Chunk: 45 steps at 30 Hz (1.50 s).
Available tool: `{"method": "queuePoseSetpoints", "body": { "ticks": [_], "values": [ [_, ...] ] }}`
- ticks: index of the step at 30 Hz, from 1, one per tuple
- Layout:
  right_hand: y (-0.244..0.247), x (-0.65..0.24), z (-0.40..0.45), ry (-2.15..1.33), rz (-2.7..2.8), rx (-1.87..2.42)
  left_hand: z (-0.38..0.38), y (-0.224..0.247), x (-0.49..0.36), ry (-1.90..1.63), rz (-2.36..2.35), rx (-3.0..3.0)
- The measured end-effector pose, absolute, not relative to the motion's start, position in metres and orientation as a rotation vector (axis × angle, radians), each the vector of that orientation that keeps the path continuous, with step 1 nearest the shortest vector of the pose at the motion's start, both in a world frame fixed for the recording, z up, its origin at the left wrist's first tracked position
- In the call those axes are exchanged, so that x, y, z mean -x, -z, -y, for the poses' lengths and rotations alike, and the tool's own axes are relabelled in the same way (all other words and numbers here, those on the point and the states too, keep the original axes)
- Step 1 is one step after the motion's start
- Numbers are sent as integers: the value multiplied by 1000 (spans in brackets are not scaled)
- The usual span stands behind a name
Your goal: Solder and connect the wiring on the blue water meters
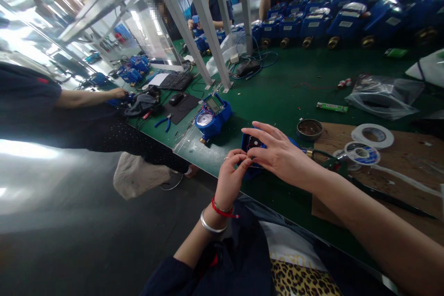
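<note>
Both hands meet over a blue meter housing (247, 141) near the front edge of the green table. My left hand (232, 173), with a ring and a red bracelet, has its thumb and index finger pinched at the housing's near side; what lies between them is too small to make out. Above the housing, my right hand (277, 155) has its upper fingers stretched out, while its thumb and index finger come close to the left fingertips. Much of the housing is hidden under this hand. Another blue meter (212, 118), with a dial and display, sits to the left.
Right of the hands are a round tin (310, 128), a solder spool (360, 153), a tape roll (373, 135) and cardboard (409, 166). A green battery (332, 107) lies farther back. Blue meters line the back. Pliers (164, 122) and metal posts (219, 46) stand left; co-workers are nearby.
</note>
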State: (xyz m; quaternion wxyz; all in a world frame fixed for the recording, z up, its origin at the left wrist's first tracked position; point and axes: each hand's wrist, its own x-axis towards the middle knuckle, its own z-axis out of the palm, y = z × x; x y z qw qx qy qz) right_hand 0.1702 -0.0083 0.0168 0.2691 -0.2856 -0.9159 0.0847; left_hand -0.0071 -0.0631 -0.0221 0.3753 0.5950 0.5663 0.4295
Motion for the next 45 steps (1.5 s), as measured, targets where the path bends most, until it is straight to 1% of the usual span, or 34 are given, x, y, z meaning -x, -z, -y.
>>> {"method": "queuePoseSetpoints", "body": {
  "ticks": [6,17,21,24,27,30,33,40,45],
  "values": [
    [-16,-169,4,-212,2491,741,63,24,8,-1096,-1430,-1506],
    [-13,-164,6,-284,2444,767,63,22,7,-1141,-1452,-1490],
    [-18,-171,6,-323,2313,825,63,24,7,-1159,-1467,-1448],
    [-14,-187,0,-300,2127,952,63,26,8,-1176,-1471,-1416],
    [2,-205,-6,-310,2052,1140,63,27,6,-1196,-1472,-1392],
    [23,-213,-6,-425,2085,1316,64,25,4,-1207,-1484,-1386],
    [32,-212,1,-523,2131,1435,64,24,3,-1215,-1503,-1389],
    [17,-192,31,-337,2159,1666,63,23,6,-1248,-1495,-1358],
    [14,-186,45,-334,2104,1773,62,20,8,-1234,-1457,-1283]
  ]
}}
